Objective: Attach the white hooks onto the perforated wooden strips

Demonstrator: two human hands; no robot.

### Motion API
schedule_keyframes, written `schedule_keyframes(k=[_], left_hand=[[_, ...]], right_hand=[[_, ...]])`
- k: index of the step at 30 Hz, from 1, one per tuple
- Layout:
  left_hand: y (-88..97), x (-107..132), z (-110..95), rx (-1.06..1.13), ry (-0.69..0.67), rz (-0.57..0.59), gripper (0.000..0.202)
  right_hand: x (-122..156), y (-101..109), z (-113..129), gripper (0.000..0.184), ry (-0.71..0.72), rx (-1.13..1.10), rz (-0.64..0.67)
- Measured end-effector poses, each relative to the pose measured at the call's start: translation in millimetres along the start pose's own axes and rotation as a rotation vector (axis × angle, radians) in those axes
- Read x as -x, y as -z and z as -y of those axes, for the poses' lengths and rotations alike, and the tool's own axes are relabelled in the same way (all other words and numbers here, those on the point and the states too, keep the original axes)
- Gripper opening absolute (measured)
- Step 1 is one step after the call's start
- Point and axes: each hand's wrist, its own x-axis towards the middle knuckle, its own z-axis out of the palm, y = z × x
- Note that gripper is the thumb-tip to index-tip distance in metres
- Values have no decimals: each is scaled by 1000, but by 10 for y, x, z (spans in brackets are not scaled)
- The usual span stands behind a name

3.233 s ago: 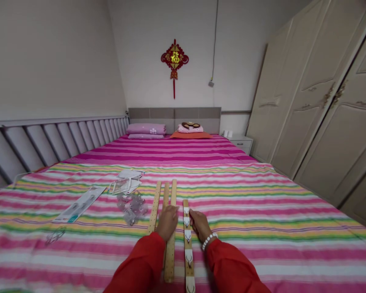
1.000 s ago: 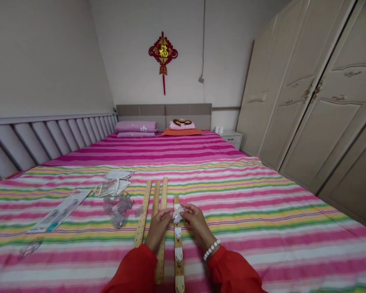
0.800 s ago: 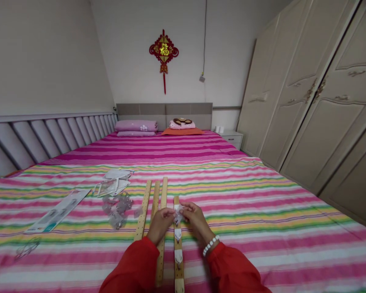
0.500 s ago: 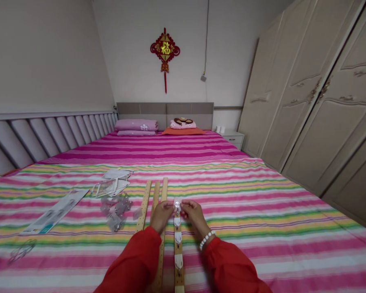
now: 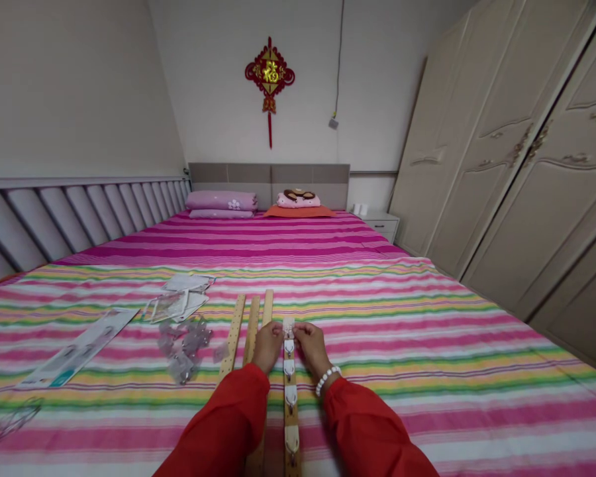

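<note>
A wooden strip [image 5: 291, 407] with several white hooks stuck along it lies on the striped bedsheet [image 5: 427, 344] in front of me. My left hand [image 5: 267, 346] and my right hand [image 5: 310, 344] meet at its far end, fingers pinched on a small white hook [image 5: 289, 329] that sits on the strip's top. Three bare perforated wooden strips [image 5: 251, 318] lie side by side just left of it, partly under my left hand. Both arms wear red sleeves; a white bead bracelet [image 5: 326, 379] is on the right wrist.
Loose clear hooks [image 5: 183, 341] and opened plastic packets [image 5: 181, 298] lie on the sheet to the left, with a long card packet [image 5: 74, 351] farther left. Pillows [image 5: 222, 201] rest at the headboard. A padded wall panel runs along the left; wardrobe doors [image 5: 526, 165] stand right.
My hands held the small hook raised above the strip a second ago; they have moved forward and down, and the hook now sits on the strip's far end.
</note>
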Motion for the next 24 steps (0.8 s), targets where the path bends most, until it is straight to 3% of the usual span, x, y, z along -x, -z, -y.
schedule_keyframes(k=[9,19,24], left_hand=[[-70,20,41,-205,-105,8,18],[-100,24,60,-365,-125,4,22],[-113,24,88,-398,-130,3,36]], right_hand=[[-47,15,-140,19,-68,-32,-15],[-94,32,-265,19,-62,4,-35],[-132,49,-351,18,-52,55,-32]])
